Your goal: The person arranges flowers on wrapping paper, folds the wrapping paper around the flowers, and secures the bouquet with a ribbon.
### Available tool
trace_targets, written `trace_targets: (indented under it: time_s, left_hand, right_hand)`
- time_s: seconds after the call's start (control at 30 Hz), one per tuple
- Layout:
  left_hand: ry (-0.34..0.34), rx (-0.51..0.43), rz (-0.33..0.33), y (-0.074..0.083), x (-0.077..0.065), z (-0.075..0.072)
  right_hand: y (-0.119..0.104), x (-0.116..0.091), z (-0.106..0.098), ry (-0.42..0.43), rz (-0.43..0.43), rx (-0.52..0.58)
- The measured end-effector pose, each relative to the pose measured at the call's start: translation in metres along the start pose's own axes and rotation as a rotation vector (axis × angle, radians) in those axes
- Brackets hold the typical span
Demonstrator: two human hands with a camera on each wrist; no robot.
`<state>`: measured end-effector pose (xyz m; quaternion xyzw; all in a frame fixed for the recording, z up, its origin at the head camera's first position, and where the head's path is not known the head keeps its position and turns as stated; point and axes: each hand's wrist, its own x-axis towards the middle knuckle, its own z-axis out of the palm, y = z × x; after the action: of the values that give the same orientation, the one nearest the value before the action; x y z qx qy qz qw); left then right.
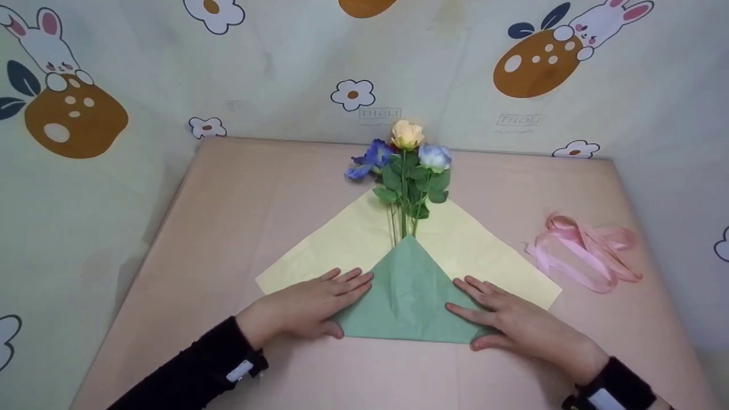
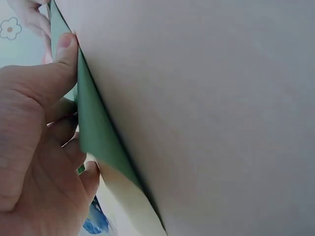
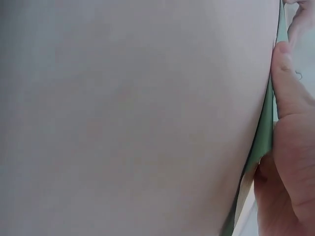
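Note:
In the head view, green paper (image 1: 407,296) is folded up into a triangle over the lower stems of a small bunch of flowers (image 1: 407,171). Cream paper (image 1: 342,239) spreads out behind it to both sides. My left hand (image 1: 319,302) rests on the left side of the green fold with fingers extended, its thumb (image 2: 66,54) along the lower folded edge. On the right side, my right hand (image 1: 512,319) lies with spread fingers, its thumb (image 3: 285,69) at that same edge. The stem ends are hidden under the green paper.
A loose pink ribbon (image 1: 586,250) lies on the right of the pink-beige table (image 1: 256,188). Behind the table's far edge hangs a patterned cloth (image 1: 285,74) with rabbits and flowers. The flower heads reach up to that edge.

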<state>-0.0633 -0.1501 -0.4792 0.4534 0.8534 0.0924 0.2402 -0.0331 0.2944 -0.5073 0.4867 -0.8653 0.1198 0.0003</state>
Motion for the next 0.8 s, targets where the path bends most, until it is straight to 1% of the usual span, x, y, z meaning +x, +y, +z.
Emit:
trace_targets:
  time_s: [0.2,0.37,0.57,0.67,0.8]
  left_hand:
    - [0.011,-0.065,-0.018,-0.008,-0.013,-0.001]
    - [0.020,-0.077,-0.039,-0.014,-0.020,-0.002]
    - [0.025,-0.111,-0.040,-0.017,-0.024,-0.001]
    - [0.020,-0.107,-0.042,-0.018,-0.024,-0.001]
    - [0.015,-0.103,-0.045,-0.018,-0.023,0.000]
  right_hand:
    - [0.007,-0.013,-0.002,0.024,-0.008,0.010]
    - [0.010,-0.018,-0.003,0.032,-0.009,0.045]
    - [0.011,-0.018,-0.003,0.015,0.001,0.057]
    - [0.012,-0.018,-0.004,0.005,0.003,0.059]
    - [0.016,-0.020,-0.005,0.012,-0.020,0.043]
